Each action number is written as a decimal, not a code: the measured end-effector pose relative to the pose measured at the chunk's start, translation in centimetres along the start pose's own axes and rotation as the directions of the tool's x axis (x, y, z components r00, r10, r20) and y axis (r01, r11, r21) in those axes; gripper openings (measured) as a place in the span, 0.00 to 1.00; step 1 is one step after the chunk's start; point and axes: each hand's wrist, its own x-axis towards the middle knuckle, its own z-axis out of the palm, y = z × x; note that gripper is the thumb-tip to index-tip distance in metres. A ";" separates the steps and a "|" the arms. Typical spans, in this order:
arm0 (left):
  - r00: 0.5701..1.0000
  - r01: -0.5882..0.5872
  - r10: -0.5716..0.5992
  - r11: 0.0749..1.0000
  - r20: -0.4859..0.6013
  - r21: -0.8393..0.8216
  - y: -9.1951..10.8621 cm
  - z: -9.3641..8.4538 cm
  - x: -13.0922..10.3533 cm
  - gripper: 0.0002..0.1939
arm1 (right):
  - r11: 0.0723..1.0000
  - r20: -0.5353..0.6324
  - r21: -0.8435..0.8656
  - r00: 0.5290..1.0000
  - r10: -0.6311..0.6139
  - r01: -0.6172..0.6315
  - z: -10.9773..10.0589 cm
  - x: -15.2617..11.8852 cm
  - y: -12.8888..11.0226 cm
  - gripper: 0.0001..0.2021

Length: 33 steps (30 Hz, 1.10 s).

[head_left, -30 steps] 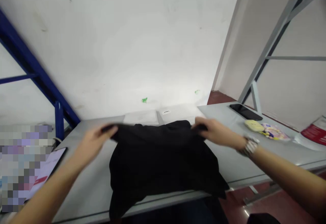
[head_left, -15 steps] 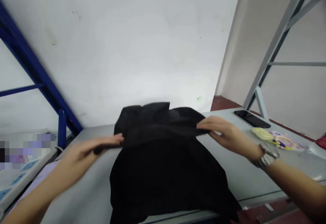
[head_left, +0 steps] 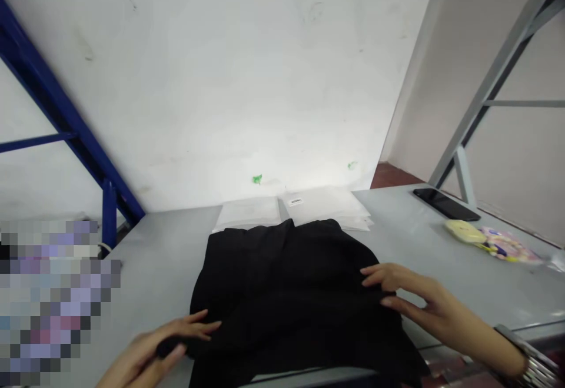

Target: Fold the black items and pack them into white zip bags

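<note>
A black cloth garment [head_left: 282, 282] lies folded over on the grey table and hangs past the near edge; what kind of garment it is I cannot make out. At its lower left side, my left hand [head_left: 163, 347] has a bunched bit of the cloth pinched between thumb and fingers. On the other side, my right hand [head_left: 419, 299], with a metal watch [head_left: 529, 358] on the wrist, grips the garment's edge between thumb and fingers. Beyond the cloth are two stacks of whitish plastic bags [head_left: 329, 202], one bearing a small white label [head_left: 295, 202].
On the right of the grey table [head_left: 163, 246] lie a black phone [head_left: 445, 204], a yellow case [head_left: 465, 231] and a colourful patterned item [head_left: 505, 245]. A white wall stands behind. Blue [head_left: 79, 123] and grey [head_left: 474, 117] metal frames rise at the sides. The far left is pixelated.
Both hands have come down and nearer, bringing the raised part of the black garment down onto the table. The plastic bags behind it have come into view.
</note>
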 end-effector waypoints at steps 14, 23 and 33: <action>0.997 0.001 0.026 0.945 -0.077 0.327 0.9 0.6 5.9 0.20 | 0.957 -0.112 0.057 0.951 0.288 -0.283 2.0 4.7 3.0 0.14; 0.993 -0.115 0.100 0.940 0.063 0.322 3.7 -0.8 15.4 0.22 | 0.972 -0.038 -0.007 0.972 0.233 -0.234 0.6 10.3 1.3 0.16; 0.837 -0.547 0.522 0.803 0.162 0.237 4.6 -2.2 3.8 0.15 | 0.994 -0.129 -0.031 0.986 -0.109 0.106 -0.2 2.0 0.3 0.10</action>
